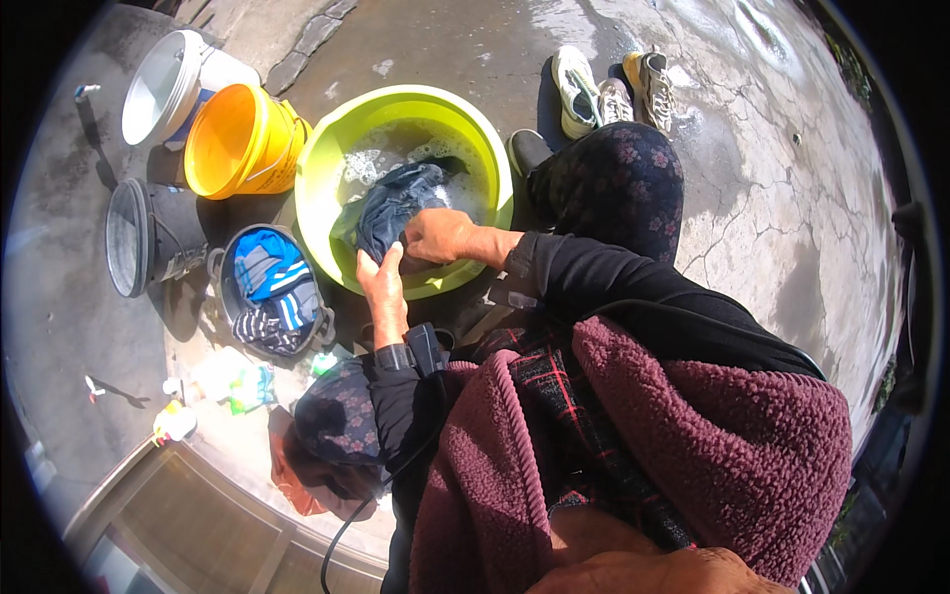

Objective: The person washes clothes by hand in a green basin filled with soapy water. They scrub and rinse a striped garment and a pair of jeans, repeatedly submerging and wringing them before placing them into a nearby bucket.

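A dark blue-grey wet garment [404, 196] lies bunched in a large yellow-green basin [327, 129] that holds sudsy water. My right hand [440, 236] is closed in a fist on the near right part of the cloth. Beside it, at the basin's near rim, my left hand [382, 281] grips the garment's near end, its thumb raised along the cloth. The two hands are close together, and some fingers are hidden by the cloth and by each other. White foam [364, 166] floats along the basin's far left side.
Left of the basin stand a yellow bucket [226, 144], a white bucket [158, 89] and a dark grey bucket [129, 238]. A dark tub [234, 307] holds blue and striped clothes [272, 272]. Several sneakers [576, 91] stand at the far right on wet concrete. Plastic packages [247, 386] lie near left.
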Motion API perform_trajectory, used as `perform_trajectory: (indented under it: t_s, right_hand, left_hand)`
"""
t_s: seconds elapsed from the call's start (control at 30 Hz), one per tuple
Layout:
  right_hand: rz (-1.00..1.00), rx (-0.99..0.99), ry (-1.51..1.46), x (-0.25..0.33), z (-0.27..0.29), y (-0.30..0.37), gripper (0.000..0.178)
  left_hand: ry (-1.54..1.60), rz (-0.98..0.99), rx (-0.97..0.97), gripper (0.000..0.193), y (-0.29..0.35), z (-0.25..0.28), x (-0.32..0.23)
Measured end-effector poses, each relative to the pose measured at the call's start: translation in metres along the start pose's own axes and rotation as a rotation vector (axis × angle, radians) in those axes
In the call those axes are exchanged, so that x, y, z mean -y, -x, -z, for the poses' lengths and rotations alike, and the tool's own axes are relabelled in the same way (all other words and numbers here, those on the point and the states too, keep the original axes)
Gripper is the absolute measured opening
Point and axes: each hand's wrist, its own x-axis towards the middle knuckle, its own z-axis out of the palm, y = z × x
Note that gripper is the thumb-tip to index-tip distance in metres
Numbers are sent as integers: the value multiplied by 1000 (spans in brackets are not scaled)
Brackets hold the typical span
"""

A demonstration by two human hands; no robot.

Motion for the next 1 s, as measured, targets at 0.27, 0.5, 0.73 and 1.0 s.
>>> perform_trajectory:
  t_s: [0.27,0.5,0.73,1.0]
  right_hand:
    - [-20,52,-5,-15,15,-11,38]
    - [1,204,135,-41,0,-19,44]
    - [128,-211,-186,-40,-5,-43,37]
    - [-64,-68,-46,-41,-33,-50,29]
  left_hand:
    - [-43,-169,-167,54,7,17,-29]
    - [6,-184,-288,39,20,26,-38]
    - [-4,-102,-212,52,53,53,-17]
    - [-143,145,-193,44,64,66,39]
